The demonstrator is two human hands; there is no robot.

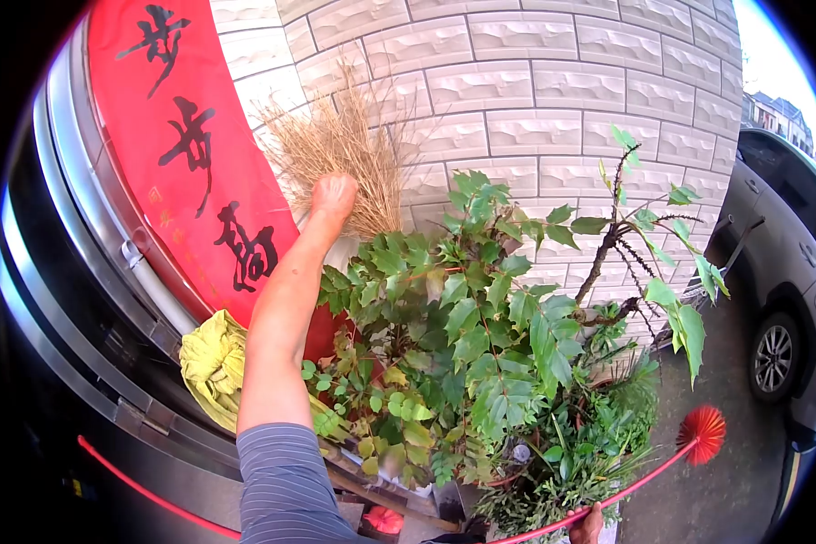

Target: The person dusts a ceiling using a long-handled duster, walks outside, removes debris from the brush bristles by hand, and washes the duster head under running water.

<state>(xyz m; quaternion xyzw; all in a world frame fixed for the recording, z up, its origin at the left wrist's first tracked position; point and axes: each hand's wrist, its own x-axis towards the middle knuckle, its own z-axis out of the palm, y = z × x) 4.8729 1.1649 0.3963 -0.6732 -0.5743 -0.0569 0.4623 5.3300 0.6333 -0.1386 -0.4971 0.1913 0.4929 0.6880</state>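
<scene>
My left hand (334, 196) reaches up at the end of my outstretched arm and is closed around a bundle of dry twigs (372, 168), like a twig broom, against the tiled wall. The twigs fan out above and beside my fist. Low in the view, my right hand (587, 523) grips the thin red pole of a long-handled brush (639, 483). Its round red bristle head (703, 434) points off to the right. More red pole shows at lower left; my body and sleeve hide the stretch between.
Leafy potted plants (480, 317) stand below the twigs, with a thorny bare stem (598, 263) to the right. A red banner (181, 136) with black characters hangs at left above a yellow-green cloth (213, 358). A car (784, 245) is parked at far right on the paving (689, 390).
</scene>
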